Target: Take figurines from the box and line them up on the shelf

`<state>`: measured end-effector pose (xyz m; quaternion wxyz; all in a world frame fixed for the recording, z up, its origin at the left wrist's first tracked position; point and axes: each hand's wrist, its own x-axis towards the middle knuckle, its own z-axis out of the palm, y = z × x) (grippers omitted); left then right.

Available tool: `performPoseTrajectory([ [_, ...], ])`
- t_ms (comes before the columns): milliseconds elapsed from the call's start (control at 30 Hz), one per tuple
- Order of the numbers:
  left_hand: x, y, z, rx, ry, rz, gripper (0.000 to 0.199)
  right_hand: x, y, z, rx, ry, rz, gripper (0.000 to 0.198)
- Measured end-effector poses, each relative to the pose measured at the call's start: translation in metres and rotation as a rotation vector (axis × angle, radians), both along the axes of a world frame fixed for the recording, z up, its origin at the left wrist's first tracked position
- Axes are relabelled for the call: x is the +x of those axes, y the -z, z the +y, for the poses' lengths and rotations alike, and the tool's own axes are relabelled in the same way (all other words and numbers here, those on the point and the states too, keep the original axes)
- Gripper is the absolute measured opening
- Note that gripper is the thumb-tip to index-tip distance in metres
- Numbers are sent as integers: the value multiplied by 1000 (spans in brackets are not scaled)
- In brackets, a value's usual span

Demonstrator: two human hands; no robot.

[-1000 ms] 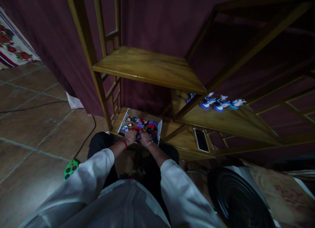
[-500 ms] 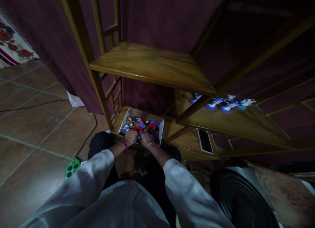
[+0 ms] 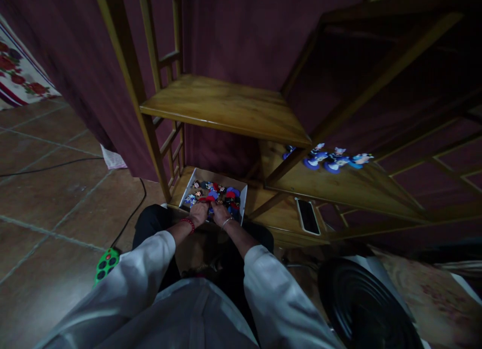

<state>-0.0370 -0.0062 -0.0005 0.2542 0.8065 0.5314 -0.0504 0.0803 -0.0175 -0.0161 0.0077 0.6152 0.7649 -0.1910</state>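
Note:
A shallow white-rimmed box (image 3: 244, 202) lies on the lowest wooden shelf, filled with several small toy figurines (image 3: 231, 192) in red, blue and black. Over its near edge, my left hand (image 3: 199, 213) and my right hand (image 3: 222, 214) meet, fingers bent inward. Between their fingertips shows a red-based figurine (image 3: 206, 199), which both hands appear to grip; its lower part is hidden by the fingers. A red bead bracelet circles my left wrist, and a thin silver one my right.
More figurines on blue bases (image 3: 337, 163) stand in a group on the shelf to the right. A smartphone (image 3: 309, 216) lies on the lower board. An empty upper shelf (image 3: 226, 108) overhangs the box. A green power strip (image 3: 106, 263) sits on the floor, left; a black ribbed round object (image 3: 371, 304) is at right.
The camera view has shifted slightly, so the shelf and figurines appear a little further left. Both hands stay together at the box, around the red-based figurine.

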Motion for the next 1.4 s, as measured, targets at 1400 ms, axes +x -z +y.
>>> performPoseTrajectory([
  [1400, 29, -18, -15, 99, -343, -821, 21, 34, -38, -34, 477, 369, 600, 28],
])
